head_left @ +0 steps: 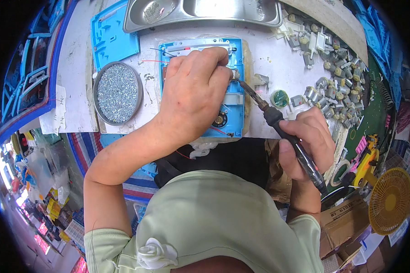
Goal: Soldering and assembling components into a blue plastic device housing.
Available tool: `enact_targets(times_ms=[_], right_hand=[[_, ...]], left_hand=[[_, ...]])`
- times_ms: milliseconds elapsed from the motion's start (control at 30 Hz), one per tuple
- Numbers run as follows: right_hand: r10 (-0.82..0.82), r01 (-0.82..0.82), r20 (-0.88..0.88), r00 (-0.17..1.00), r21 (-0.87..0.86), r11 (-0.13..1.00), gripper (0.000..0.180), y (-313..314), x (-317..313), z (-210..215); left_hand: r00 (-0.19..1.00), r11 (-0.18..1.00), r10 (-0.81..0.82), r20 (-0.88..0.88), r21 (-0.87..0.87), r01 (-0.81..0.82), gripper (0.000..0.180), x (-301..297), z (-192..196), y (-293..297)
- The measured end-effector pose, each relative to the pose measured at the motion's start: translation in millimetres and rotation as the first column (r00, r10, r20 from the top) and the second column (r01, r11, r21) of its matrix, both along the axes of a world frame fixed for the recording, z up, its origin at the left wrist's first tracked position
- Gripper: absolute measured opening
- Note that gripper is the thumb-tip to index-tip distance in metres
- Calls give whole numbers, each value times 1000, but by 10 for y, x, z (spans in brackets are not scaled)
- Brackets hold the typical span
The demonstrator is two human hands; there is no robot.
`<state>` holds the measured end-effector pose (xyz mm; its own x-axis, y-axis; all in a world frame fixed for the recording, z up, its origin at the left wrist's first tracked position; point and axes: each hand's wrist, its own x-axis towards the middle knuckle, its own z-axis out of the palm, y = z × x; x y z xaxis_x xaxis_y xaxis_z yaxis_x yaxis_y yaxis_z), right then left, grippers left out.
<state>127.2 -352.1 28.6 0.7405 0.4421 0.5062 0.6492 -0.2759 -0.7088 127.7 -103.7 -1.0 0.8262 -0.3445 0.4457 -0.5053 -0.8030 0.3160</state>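
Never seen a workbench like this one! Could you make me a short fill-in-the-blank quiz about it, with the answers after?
1. The right hand grips a soldering iron with a ____ handle.
2. The left hand is over an open plastic case coloured ____.
3. The round dish of small metal pieces sits to the ____ of the case.
4. The yellow fan is on the picture's ____ side.

Missing words: black; blue; left; right.

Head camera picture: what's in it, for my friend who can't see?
Someone's right hand points a soldering iron at a blue plastic casing beneath the left hand. A dish of metal bits sits left, small motors right.
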Motion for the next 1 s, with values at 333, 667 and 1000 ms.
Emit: enact_targets(times_ms=[333,667,1000], right_hand=[[-15,15,6,1000,-9,1000,28,-47,4,71],[-26,26,40,999,6,1000,25,-65,37,26],[-28,28,59,998,11,1000,25,-34,100,-10]], left_hand=[[1000,1000,12,-14,13,-12,29,-20,29,-6],[1000,1000,-2,-30,-16,1,28,-27,96,43],[998,996,-17,-57,89,22,24,82,140,44]])
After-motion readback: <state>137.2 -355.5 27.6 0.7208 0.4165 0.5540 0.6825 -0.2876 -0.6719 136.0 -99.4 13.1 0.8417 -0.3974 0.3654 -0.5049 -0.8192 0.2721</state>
